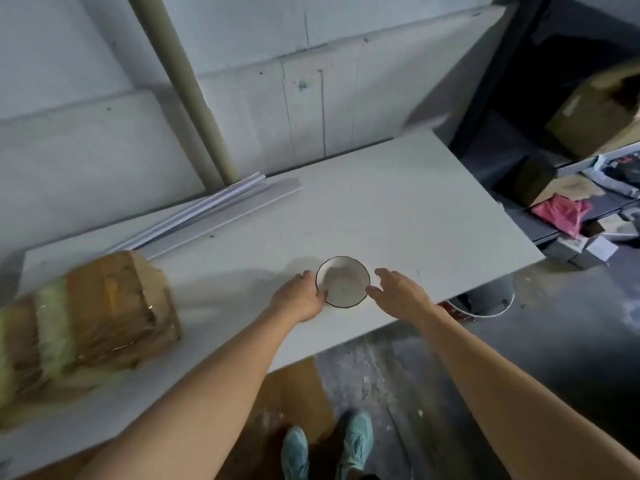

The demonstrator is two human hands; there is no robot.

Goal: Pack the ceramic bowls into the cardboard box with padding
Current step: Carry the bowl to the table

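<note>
You are facing a pale grey wall (104,143) with a long white table (398,209) set at an angle in front of it. At the table's left end lies a cardboard box (104,313), blurred, on its side or tilted, with yellow-green bands across its brown faces; whether those bands are tape or padding cannot be told. A beige pipe (194,98) leans against the wall and comes down behind the table's far edge, just beside a bundle of long white strips (214,209) lying flat along the back of the table. On the floor by your feet there is a flat piece of brown cardboard (287,393), partly under the table's near edge, and a white bucket (485,303) shows below the table's right part. Your two light teal shoes (356,441) stand on the grey floor beside the cardboard. Both bare forearms reach forward over the near edge. Your left hand (301,299) has its fingers curled round the left side of the ceramic bowl (343,282), with the thumb lying on the rim. Your right hand (394,289) is spread and relaxed at the bowl's right side, its thumb tip touching or nearly touching the rim and the other fingers apart from it. The bowl is white with a thin dark rim, sits upright near the table's front edge, well apart from the cardboard box, and nothing shows inside it.
</note>
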